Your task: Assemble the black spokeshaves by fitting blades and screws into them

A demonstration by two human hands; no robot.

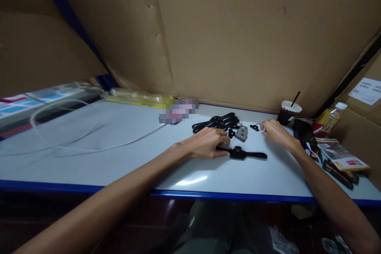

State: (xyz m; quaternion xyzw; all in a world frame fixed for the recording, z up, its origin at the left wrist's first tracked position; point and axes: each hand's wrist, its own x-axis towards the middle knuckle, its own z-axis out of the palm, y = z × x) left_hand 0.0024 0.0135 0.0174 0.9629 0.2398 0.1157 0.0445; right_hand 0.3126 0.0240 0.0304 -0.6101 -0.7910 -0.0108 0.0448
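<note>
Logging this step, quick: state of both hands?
Left hand: closed on the near black tool.
Right hand: fingers curled near a small black part; grip can't be told.

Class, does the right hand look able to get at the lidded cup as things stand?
Probably yes: the lidded cup stands just beyond the right hand, with nothing visible blocking the way.

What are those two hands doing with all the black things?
The left hand holds one end of a black handled tool lying on the white table. The right hand is beside a small black piece; I can't tell if it's gripping anything. More black tools lie in a pile behind, near some grey metal plates.
</note>
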